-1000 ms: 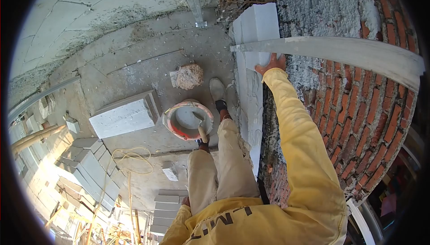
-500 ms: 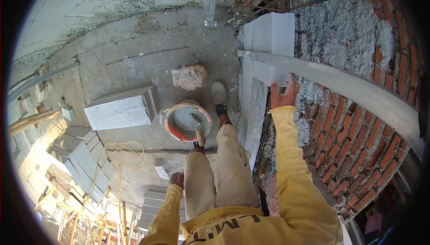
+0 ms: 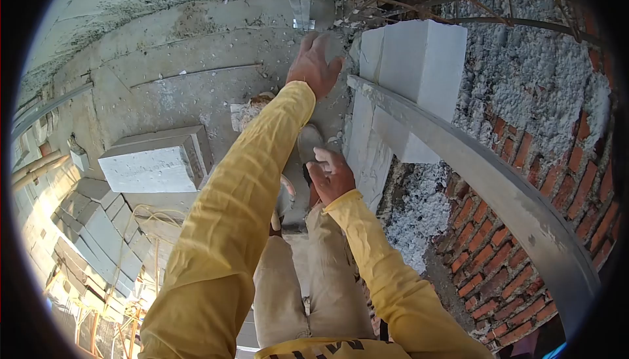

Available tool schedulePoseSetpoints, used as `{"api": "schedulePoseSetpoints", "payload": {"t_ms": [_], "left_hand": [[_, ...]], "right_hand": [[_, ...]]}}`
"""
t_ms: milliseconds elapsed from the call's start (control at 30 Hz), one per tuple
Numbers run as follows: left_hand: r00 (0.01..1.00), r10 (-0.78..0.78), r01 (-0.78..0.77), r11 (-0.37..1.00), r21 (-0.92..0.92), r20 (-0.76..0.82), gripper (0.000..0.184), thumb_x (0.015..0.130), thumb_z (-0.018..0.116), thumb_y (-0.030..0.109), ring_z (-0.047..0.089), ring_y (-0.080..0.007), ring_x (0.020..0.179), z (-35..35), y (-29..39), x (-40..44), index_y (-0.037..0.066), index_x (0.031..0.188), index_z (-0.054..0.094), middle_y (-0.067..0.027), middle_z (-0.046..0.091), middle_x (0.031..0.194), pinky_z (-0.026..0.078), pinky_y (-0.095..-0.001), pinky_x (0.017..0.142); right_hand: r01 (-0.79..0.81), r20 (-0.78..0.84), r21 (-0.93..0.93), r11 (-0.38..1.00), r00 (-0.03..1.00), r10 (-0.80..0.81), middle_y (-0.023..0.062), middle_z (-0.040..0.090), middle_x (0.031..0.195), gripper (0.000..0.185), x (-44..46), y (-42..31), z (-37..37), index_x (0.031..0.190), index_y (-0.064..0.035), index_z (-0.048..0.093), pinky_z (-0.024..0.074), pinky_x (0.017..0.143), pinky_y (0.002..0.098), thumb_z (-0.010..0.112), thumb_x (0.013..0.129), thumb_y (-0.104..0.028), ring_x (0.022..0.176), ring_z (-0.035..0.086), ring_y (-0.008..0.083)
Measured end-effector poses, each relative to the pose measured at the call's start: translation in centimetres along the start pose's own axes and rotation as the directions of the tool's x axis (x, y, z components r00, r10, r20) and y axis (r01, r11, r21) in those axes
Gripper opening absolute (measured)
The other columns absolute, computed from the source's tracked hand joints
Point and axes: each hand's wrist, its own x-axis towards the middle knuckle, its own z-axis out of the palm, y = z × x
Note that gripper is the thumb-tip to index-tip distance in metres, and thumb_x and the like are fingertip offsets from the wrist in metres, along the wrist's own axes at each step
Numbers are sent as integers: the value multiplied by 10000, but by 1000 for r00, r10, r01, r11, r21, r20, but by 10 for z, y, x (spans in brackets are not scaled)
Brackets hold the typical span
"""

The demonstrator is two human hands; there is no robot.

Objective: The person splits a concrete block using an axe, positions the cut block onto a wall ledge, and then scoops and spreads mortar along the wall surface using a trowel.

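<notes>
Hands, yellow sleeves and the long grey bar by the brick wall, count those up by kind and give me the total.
Hands: 2, left hand and right hand
Yellow sleeves: 2, left sleeve and right sleeve
Long grey bar: 1
Total: 5

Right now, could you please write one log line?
left hand: open, empty | right hand: half-open, empty | metal bar: across white block

Grey floor [image 3: 216,100] — pale block [image 3: 149,170], thin rod [image 3: 196,75]

White block [image 3: 429,74], smooth-faced, long grey bar [image 3: 491,174] slanting across it
</notes>
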Motion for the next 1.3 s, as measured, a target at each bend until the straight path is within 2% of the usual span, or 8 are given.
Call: {"api": "schedulePoseSetpoints", "payload": {"t_ms": [233, 333, 533, 800, 1033, 1133, 1233, 1300], "left_hand": [[981, -50, 23, 990, 142, 188, 558, 897, 580, 270, 459, -420, 1267, 24, -7, 80, -14, 1354, 432, -265, 397, 1421, 382, -443, 1069], [957, -19, -39, 980, 195, 288, 502, 893, 582, 290, 495, -414, 1225, 27, -18, 91, -7, 1289, 500, -250, 470, 1362, 397, -437, 1051], [967, -37, 5, 992, 123, 253, 489, 866, 626, 387, 549, -402, 1153, 42, -39, 105, 55, 1220, 564, -227, 566, 1258, 435, -423, 996], [960, -173, 179, 984, -10, 222, 363, 883, 606, 417, 611, -388, 1056, 27, -16, 97, 115, 1074, 671, -187, 644, 1160, 474, -419, 914], [990, 37, -51, 993, 103, 135, 321, 905, 579, 339, 649, -355, 971, 30, -30, 95, 97, 1093, 675, -168, 609, 1219, 499, -405, 890], [996, 88, -88, 992, 86, 6, 348, 914, 578, 282, 662, -346, 953, 40, -48, 84, 83, 1197, 617, -189, 550, 1291, 512, -386, 883], [991, -75, 53, 980, -192, -108, 443, 908, 605, 228, 665, -341, 977, 8, -11, 15, 78, 1317, 524, -220, 484, 1350, 531, -367, 867], [990, -128, 103, 950, -293, -66, 480, 899, 616, 209, 672, -323, 961, -10, -14, -40, 62, 1339, 493, -231, 464, 1349, 548, -362, 833]], "right_hand": [[325, -506, -304, 896, 742, -441, 305, 359, 1371, 545, 187, -43, -15, 1329, 104, 412, 432, 1004, 416, 563, 835, -70, 1149, 514, 412], [222, -519, -342, 913, 765, -380, 296, 269, 1430, 607, 235, -34, -12, 1397, 102, 295, 469, 967, 458, 497, 838, -21, 1305, 347, 435], [68, -537, 78, 995, 843, -16, 316, 562, 1166, 404, 270, -26, -19, 1227, 107, 504, 473, 915, 458, 494, 869, -79, 1081, 564, 445], [187, -609, 207, 960, 793, -23, 245, 676, 972, 265, 269, -33, -26, 1037, 50, 629, 487, 836, 431, 489, 938, -152, 913, 650, 389], [172, -555, 330, 928, 831, 43, 266, 638, 1090, 324, 270, -26, -24, 1184, 59, 570, 485, 886, 424, 488, 934, -131, 1006, 627, 389], [194, -678, -345, 918, 625, -387, 293, 537, 1255, 433, 246, -26, -12, 1325, 58, 460, 483, 922, 437, 482, 927, -111, 1136, 574, 370], [280, -563, -348, 895, 701, -438, 294, 433, 1364, 518, 192, -28, -1, 1410, 26, 371, 473, 959, 455, 485, 923, -109, 1226, 509, 367], [247, -373, 144, 958, 910, -179, 273, 509, 1308, 488, 144, -13, 16, 1390, 1, 412, 465, 973, 465, 493, 921, -106, 1189, 539, 392]]}}
